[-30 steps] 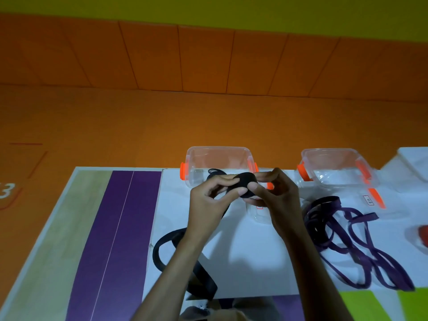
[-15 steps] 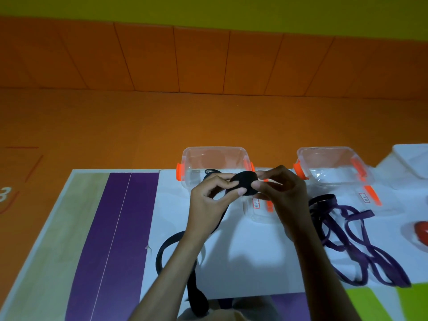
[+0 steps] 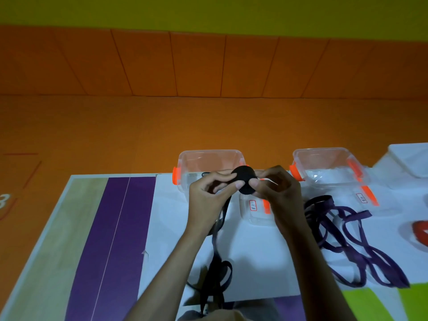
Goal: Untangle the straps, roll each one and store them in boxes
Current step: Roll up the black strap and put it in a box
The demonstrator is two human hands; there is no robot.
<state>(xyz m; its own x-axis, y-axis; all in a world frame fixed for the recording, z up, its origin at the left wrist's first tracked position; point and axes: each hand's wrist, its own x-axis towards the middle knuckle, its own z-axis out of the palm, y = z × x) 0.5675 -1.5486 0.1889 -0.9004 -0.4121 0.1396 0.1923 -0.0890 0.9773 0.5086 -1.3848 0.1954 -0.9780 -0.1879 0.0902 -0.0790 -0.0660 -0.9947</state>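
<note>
One black strap (image 3: 216, 258), part-wound into a round roll (image 3: 244, 181). You hold the roll above the desk (image 3: 171, 228), in front of the left box (image 3: 209, 159), with both hands.

Your left hand (image 3: 207, 200) pinches the roll's left edge between thumb and forefinger, with the other fingers curled. Your right hand (image 3: 279, 193) grips the right edge, its thumb pressed to the roll's face. The unwound tail drops from under the left hand, runs down over the white sheet between your forearms and ends in loose loops at the near edge of the desk.

One purple strap (image 3: 347, 237) lies unrolled in tangled loops on the sheet, just right of your right forearm.

Two clear boxes with orange latches stand open at the far edge; the right box (image 3: 324, 158) is well apart from the left. Two clear lids bearing white labels lie flat: one lid (image 3: 253, 218) in front of the left box, a second lid (image 3: 357, 189) beside the right box.

At the far right are one white container (image 3: 410, 158) and one red object (image 3: 421, 230), cut off by the frame.
</note>
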